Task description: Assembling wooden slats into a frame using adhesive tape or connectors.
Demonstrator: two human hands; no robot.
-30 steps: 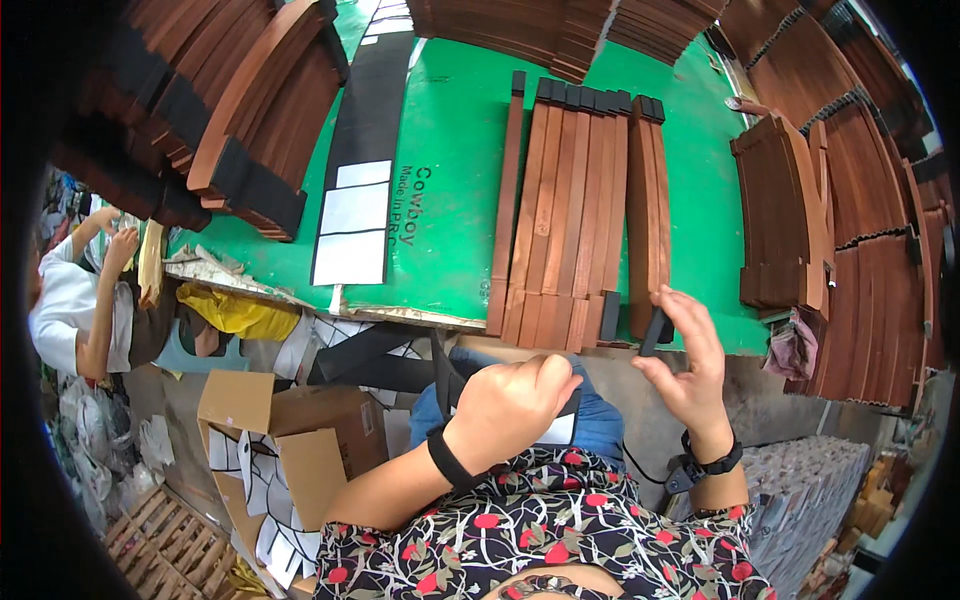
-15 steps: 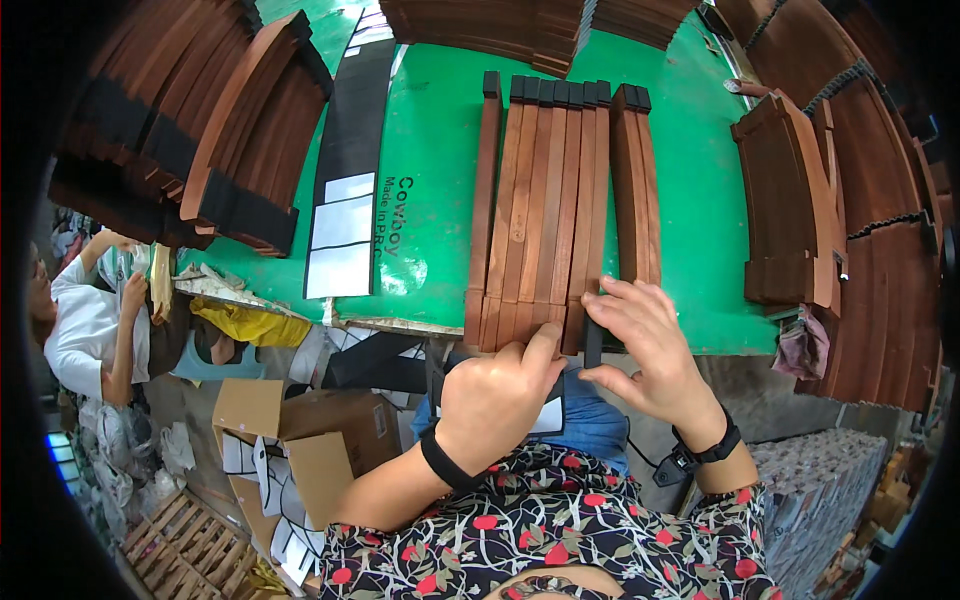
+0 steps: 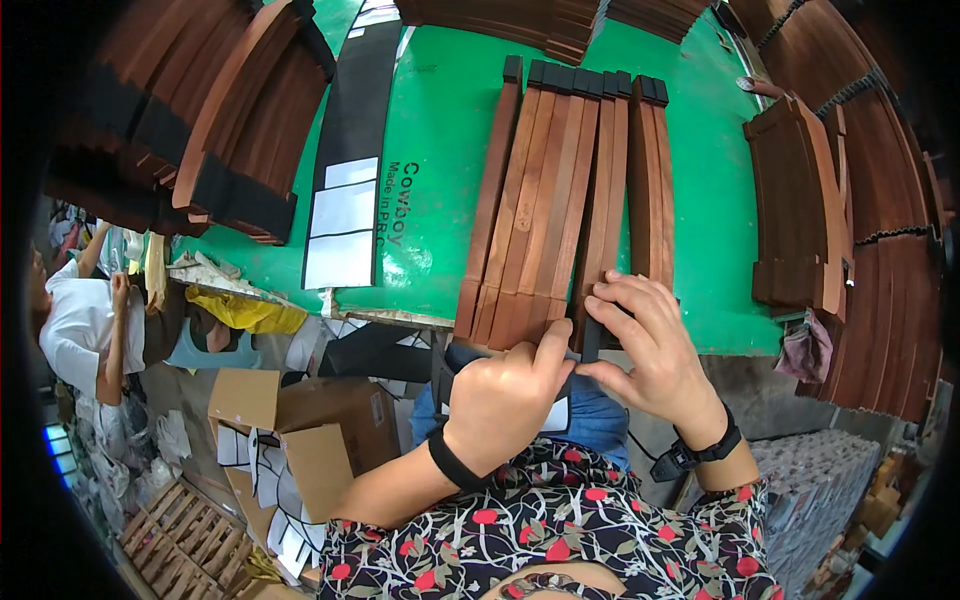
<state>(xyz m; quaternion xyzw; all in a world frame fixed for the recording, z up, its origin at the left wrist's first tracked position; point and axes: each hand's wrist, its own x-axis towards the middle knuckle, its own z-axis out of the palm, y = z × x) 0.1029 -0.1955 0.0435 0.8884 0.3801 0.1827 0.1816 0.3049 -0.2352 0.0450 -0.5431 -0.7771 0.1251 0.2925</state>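
A row of reddish-brown wooden slats [image 3: 535, 190] lies lengthwise on the green table, black caps on the far ends. Toward its near end, one or two slats [image 3: 603, 200] stand apart from the rest by a narrow gap. My right hand [image 3: 650, 350] curls over the near end there, fingers on top and thumb below, gripping a short black strip [image 3: 591, 335] against the wood. Beside it, my left hand [image 3: 505, 395] is closed, with index finger and thumb pinched at the slat ends; what they hold is hidden.
Another pair of capped slats [image 3: 652, 180] lies to the right. Stacked wooden pieces [image 3: 240, 140] stand left, with more stacks [image 3: 800, 205] right. A black strip with white patches [image 3: 345, 190] lies on the green table [image 3: 440, 120]. Below are an open carton [image 3: 330, 420] and a seated person [image 3: 85, 325].
The right-hand slats have separated from the row, opening a gap toward the near end. The black strip now sits closer against the slat end, and my hands have drawn slightly together.
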